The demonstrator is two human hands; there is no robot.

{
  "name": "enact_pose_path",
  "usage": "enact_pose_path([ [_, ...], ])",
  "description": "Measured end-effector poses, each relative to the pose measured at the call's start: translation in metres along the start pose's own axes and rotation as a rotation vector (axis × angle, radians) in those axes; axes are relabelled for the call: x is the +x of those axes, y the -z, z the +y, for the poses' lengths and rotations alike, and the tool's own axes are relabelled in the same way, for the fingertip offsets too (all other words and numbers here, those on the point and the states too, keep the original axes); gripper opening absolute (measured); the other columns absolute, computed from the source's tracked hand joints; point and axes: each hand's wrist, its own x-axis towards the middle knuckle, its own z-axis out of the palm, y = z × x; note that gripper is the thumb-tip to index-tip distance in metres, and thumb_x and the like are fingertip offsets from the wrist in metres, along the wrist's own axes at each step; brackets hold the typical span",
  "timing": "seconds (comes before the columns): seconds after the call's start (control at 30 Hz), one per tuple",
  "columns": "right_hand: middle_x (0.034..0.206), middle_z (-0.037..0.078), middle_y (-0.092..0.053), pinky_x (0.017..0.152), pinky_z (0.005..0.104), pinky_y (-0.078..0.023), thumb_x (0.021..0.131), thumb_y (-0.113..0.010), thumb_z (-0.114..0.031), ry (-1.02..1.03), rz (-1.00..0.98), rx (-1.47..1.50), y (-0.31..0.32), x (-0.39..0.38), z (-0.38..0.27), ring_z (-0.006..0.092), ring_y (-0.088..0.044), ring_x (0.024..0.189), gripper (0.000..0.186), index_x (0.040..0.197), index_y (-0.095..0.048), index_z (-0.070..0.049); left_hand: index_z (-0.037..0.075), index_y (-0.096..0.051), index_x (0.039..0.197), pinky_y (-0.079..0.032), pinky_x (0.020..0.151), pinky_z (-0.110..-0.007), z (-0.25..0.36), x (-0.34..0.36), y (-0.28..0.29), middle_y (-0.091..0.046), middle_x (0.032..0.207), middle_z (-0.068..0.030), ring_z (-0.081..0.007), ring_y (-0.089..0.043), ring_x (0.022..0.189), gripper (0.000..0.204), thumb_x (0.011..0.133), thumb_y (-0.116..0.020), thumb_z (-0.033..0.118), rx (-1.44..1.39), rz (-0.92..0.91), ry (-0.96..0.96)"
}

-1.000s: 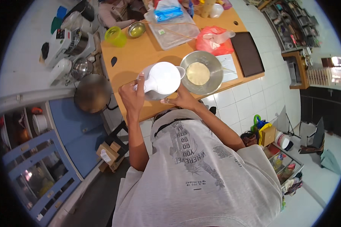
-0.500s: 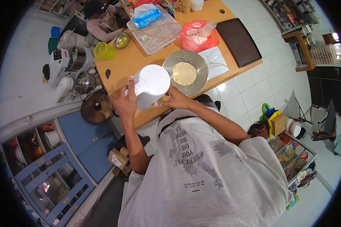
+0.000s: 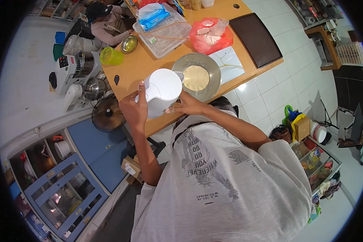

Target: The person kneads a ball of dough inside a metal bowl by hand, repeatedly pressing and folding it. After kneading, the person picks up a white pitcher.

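A white lidded jug (image 3: pixel 164 85) with a grey-white body stands at the near edge of the wooden table, or just above it; I cannot tell which. My left hand (image 3: pixel 135 107) is closed round its handle, thumb up against the lid's side. My right hand (image 3: pixel 186 104) cups the jug's lower right side with its fingers. The jug's spout points toward a metal mixing bowl (image 3: pixel 214 76) and overlaps its left rim. Inside the bowl lies a smooth, pale yellow round of dough (image 3: pixel 196 78).
Right of the bowl are a white flat panel (image 3: pixel 234 64), a red plastic bag (image 3: pixel 209 38) and a dark brown tray (image 3: pixel 256 40). Farther back sit a clear plastic box (image 3: pixel 165 42), a yellow-green cup (image 3: pixel 111 56) and a small metal bowl (image 3: pixel 129 44). A person (image 3: pixel 109 30) sits at the far left.
The view has shifted slightly. Both hands keep the same hold on the jug, and the jug and bowl stand nearly as before.
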Motion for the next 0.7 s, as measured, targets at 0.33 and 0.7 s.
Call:
enact_pose_path([
  [0.33, 0.171, 0.02, -0.015, 0.132, 0.0542, -0.023, 0.079, -0.095, -0.034, -0.006, -0.016, -0.037, 0.009, 0.004, 0.003, 0.0337, -0.018, 0.161, 0.137, 0.167, 0.006, -0.005, -0.004, -0.082, 0.098, -0.056, 0.089, -0.042, 0.01, 0.007, -0.003, -0.081, 0.102, -0.0164, -0.0347, -0.076, 0.097, 0.037, 0.101, -0.073, 0.032, 0.089, -0.02, -0.004],
  [0.7, 0.171, 0.02, -0.016, 0.131, 0.055, -0.025, 0.08, -0.095, -0.035, -0.04, -0.057, 0.0, 0.016, 0.006, 0.01, 0.0343, -0.018, 0.161, 0.136, 0.168, 0.006, -0.006, -0.005, -0.08, 0.101, -0.057, 0.084, -0.042, 0.019, 0.01, -0.008, -0.08, 0.096, -0.0173, -0.0339, -0.076, 0.089, 0.032, 0.1, -0.075, 0.027, 0.048, -0.03, -0.045],
])
